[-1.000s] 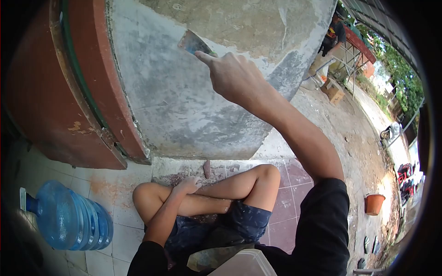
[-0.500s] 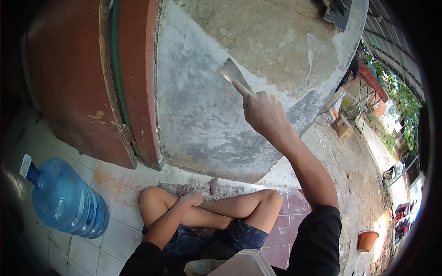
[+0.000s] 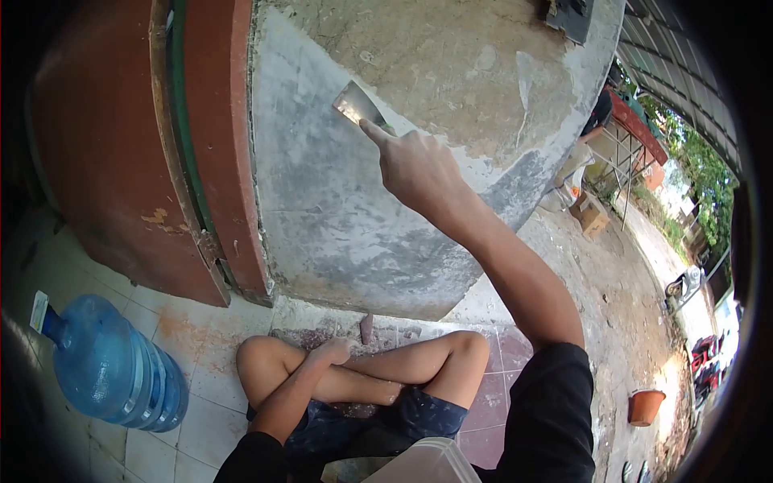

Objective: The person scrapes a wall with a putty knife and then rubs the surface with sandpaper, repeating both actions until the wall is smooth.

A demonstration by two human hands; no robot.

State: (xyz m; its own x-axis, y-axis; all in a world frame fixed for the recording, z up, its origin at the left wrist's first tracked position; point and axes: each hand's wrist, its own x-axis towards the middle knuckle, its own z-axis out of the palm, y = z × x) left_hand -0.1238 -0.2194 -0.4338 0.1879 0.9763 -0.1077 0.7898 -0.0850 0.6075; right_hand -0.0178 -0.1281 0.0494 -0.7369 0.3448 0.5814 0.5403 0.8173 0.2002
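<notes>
My right hand (image 3: 423,173) is closed round the handle of a putty knife (image 3: 358,105), index finger stretched along it toward the wide metal blade. The blade lies against the wall (image 3: 346,193), at the slanting border between smooth grey plaster and rough brownish surface. The palm side and most of the handle are hidden. My left hand (image 3: 332,351) rests at my crossed legs, fingers curled in, with nothing visible in it. Just beyond it, a small reddish-brown piece (image 3: 367,328) stands at the foot of the wall.
A large blue water bottle (image 3: 121,362) stands on the tiles at left, beside a red-brown door (image 3: 105,161). At right are an orange bucket (image 3: 646,408), a cardboard box (image 3: 590,214) and a parked motorbike (image 3: 686,283). A dark object (image 3: 570,20) sits at the wall's top.
My right hand and the putty knife have moved left and slightly up along the plaster border. The left hand stays at my legs. The view has shifted slightly.
</notes>
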